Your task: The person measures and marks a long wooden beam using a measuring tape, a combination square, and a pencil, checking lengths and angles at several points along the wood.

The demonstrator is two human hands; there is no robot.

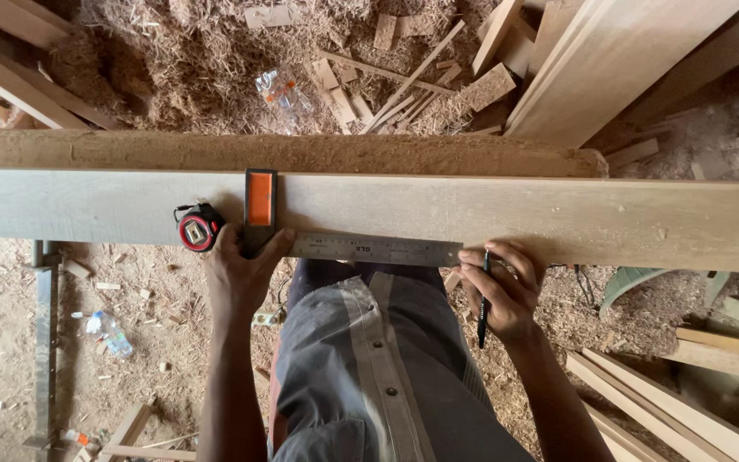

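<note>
One long plank (558, 214) lies across the view from edge to edge, and one try square (318, 235) sits on it: the black stock with its orange inlay stands across the board's width, while the steel blade runs along the near edge towards the right. The left hand (239, 275) is pressed over the lower end of the stock, fingers curled around it, thumb out along the start of the blade. The right hand (505, 287) rests at the far tip of the blade, closed around one dark pencil (482, 299) held nearly upright, its upper end at the board's near edge. One tape measure (199, 228), red and black, lies on the plank just left of the left hand, touching or almost touching it (too close to say which).

Behind the plank is one sawdust-covered beam (301, 152), and past that a heap of wood shavings (198, 60) with offcuts scattered in it. Two clear plastic bottles show: one (282, 92) among the shavings, one (109, 334) on the floor at lower left; their contents cannot be made out. Several stacked boards (609, 60) lean at upper right.
</note>
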